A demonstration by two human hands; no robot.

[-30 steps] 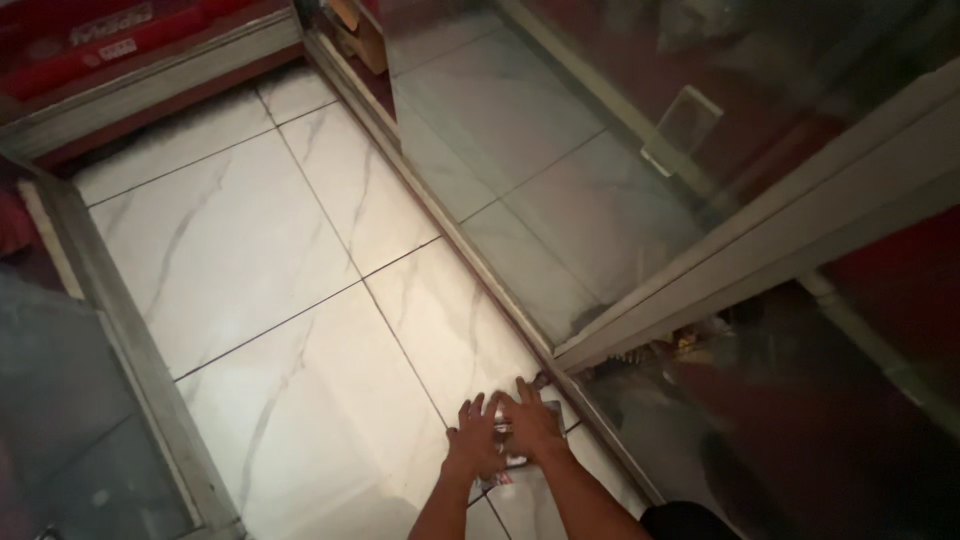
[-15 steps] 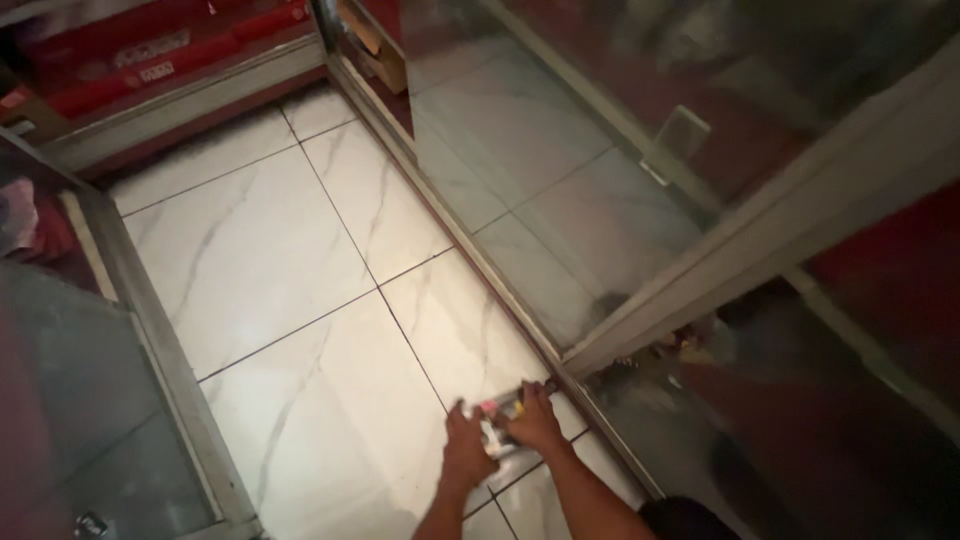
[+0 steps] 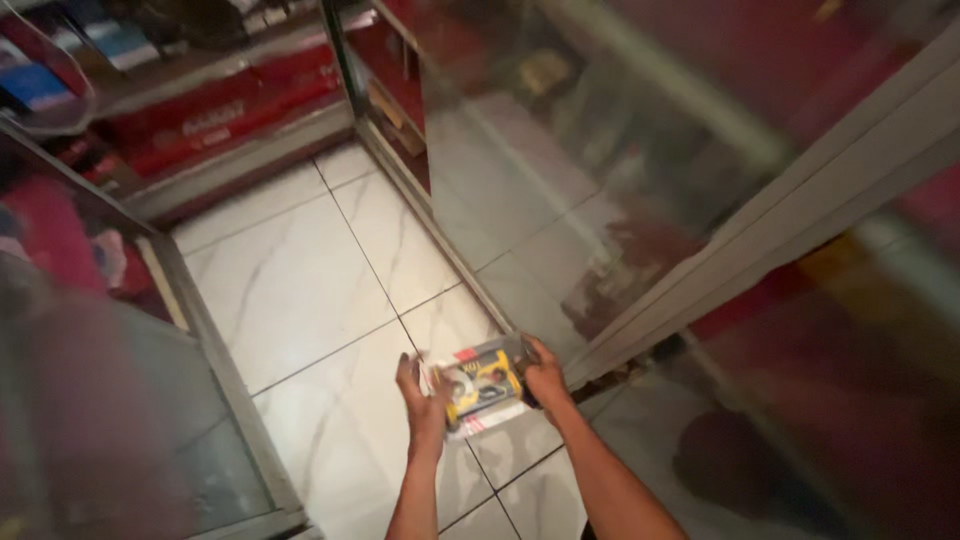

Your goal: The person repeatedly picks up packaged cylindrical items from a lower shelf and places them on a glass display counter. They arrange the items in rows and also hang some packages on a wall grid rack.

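Between the two hands, low in the view, sits a small clear-fronted package [image 3: 483, 388] with a yellow and black item inside. The left hand [image 3: 420, 400] clasps its 9 o'clock end and the right hand [image 3: 545, 378] its 3 o'clock end, both grips closed on it above the white tiled floor [image 3: 290, 290]. Its long axis runs from 8 to 2 o'clock, the right end slightly farther; beyond, at 1 o'clock, a glass display case [image 3: 560, 190] stands with its metal base rail [image 3: 440, 235] just beside the right hand.
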